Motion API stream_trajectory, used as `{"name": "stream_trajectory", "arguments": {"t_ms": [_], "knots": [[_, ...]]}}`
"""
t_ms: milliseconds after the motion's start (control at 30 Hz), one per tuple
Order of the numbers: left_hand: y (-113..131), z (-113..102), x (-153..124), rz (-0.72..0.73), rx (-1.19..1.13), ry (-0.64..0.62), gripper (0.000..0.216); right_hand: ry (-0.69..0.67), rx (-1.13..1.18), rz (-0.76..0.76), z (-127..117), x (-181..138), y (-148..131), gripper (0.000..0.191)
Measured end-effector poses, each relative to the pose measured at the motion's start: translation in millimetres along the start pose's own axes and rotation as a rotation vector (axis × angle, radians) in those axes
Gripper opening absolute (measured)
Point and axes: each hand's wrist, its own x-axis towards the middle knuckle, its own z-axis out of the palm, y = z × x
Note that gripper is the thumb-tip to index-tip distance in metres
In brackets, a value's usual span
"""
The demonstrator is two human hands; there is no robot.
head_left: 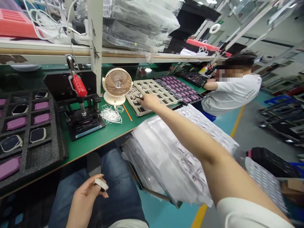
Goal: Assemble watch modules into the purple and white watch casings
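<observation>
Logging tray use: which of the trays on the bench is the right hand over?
The cream tray beside the small fan, under the right hand; the other trays are black and hold purple parts.

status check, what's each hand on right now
Left hand over lap, pinching small white part. Right hand stretched to beige tray, fingertips at a compartment, grip unclear. Desk fan close beside the reach, not touching.

Shirt (pixel 237 91): a co-worker's; faint print near the sleeve was too small to read.
Fan (pixel 118 85), press (pixel 82 109), cream tray (pixel 158 92): nothing legible was found.
</observation>
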Motion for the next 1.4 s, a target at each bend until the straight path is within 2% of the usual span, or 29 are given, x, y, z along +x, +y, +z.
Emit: {"name": "stream_trajectory", "arguments": {"t_ms": [100,200,300,400,500,533,567,633,700,800,900,1033,1233,1400], "knots": [[-3.1,-15.6,-4.6,0.021,-0.006,0.146,0.042,-0.007,-0.008,0.048,20.2,20.9,-12.9,0.044],[-2.4,-26.5,-4.3,-0.025,0.0,0.151,0.044,0.006,0.011,0.086,30.7,27.9,-14.0,0.042],[0.3,-26.9,1.9,-0.029,-0.006,0.14,0.04,0.001,0.056,0.09,25.8,29.2,-7.2,0.033],[6.7,-17.4,10.0,0.018,0.016,0.087,0.038,0.046,0.097,0.06,10.7,12.2,-4.9,0.028],[19.0,-3.2,15.5,0.077,0.039,0.019,0.032,0.16,0.19,-0.046,-1.4,-40.1,-17.4,0.027],[23.8,1.7,16.5,0.111,0.038,0.011,0.029,0.215,0.325,-0.179,-2.9,-65.9,-24.5,0.025],[28.5,6.5,16.9,0.148,0.038,0.006,0.026,0.216,0.482,-0.349,-2.7,-94.7,-32.6,0.024],[36.3,14.5,15.9,0.23,0.066,0.006,0.019,0.044,0.756,-0.697,2.7,-154.5,-50.5,0.019],[41.1,19.2,13.0,0.312,0.141,0.0,0.014,-0.113,0.932,-0.926,13.4,-204.9,-68.4,0.012],[43.3,19.2,7.2,0.429,0.287,-0.001,0.015,-0.17,0.977,-1.05,30.7,-244.4,-87.4,0.007],[42.7,14.8,2.1,0.518,0.383,0.011,0.019,-0.159,0.943,-1.047,39.8,-250.0,-93.1,0.005],[42.0,10.3,-2.4,0.601,0.468,0.036,0.021,-0.158,0.947,-1.058,40.5,-246.7,-92.1,0.005],[41.2,8.2,-5.1,0.708,0.601,0.04,0.028,-0.02,0.886,-1.158,45.0,-248.3,-93.0,0.005],[41.8,6.6,-4.9,0.832,0.67,-0.006,0.033,0.007,0.854,-1.203,47.1,-247.6,-92.2,0.005]]}}
